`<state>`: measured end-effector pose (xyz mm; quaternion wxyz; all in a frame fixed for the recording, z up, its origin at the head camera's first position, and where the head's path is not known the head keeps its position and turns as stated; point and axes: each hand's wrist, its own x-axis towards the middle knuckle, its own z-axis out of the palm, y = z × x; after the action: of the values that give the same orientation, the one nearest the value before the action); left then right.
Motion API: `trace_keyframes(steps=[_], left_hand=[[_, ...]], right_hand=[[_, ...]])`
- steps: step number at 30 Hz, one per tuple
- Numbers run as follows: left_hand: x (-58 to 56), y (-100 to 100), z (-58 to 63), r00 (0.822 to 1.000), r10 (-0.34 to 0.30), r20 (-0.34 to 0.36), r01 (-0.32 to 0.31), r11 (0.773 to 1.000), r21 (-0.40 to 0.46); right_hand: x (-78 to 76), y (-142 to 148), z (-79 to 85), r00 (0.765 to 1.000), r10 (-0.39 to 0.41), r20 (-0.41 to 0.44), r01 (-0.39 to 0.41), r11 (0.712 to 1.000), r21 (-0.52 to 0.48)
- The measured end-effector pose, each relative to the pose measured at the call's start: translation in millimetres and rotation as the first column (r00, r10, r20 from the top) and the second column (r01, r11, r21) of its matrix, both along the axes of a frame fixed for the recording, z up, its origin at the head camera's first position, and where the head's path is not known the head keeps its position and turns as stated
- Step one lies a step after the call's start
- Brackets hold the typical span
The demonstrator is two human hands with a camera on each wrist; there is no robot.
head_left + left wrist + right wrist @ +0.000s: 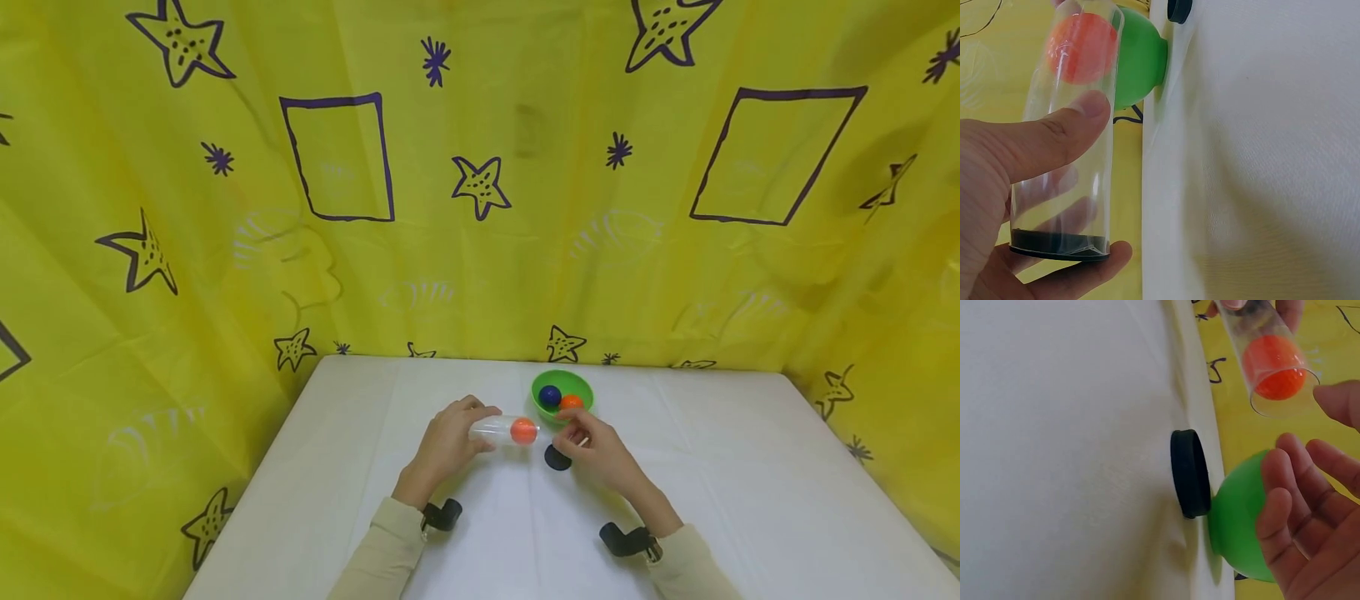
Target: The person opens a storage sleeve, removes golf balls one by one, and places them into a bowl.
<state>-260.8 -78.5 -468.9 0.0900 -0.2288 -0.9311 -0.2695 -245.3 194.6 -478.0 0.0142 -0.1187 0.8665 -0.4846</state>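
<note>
My left hand [446, 440] grips a clear plastic tube [495, 430], which lies sideways above the table in the head view. A dark cap [1060, 242] closes the tube's end by the left fingers. Inside, near the uncapped end, sits an orange-red ball [1274, 367]. Close to that open end is my right hand [600, 452], its fingers loosely bent and nothing seen between them. A second black cap [1190, 474] rests on the table below the right fingers. Just behind stands a green bowl [567, 380] holding a dark blue ball [550, 396] and an orange ball [572, 402].
A white cloth covers the table [360, 475]. Yellow curtains [480, 267] with drawn stars and frames hang along its back and sides. Each wrist carries a black camera mount [624, 539].
</note>
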Motion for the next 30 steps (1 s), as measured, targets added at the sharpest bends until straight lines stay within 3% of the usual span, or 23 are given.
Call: trace_keyframes(steps=[4,14,30], left_hand=[[0.3,0.9,0.5,1.000,0.006,0.016,-0.005,1.000,-0.004],[0.4,1.1,0.2,1.000,-0.012,-0.011,0.012,1.000,-0.024],[1.9,1.8,1.7,1.000,-0.010,-0.030,0.009,0.999,-0.039]], right_hand=[[2.5,-2.5,-4.5,0.997,0.045,0.062,-0.045,0.999,-0.002],[3.1,-5.5,-10.5,0.993,0.103,0.049,-0.102,0.995,-0.024],[6.1,-9.2,-12.9,0.990,0.100,0.097,-0.090,0.991,-0.099]])
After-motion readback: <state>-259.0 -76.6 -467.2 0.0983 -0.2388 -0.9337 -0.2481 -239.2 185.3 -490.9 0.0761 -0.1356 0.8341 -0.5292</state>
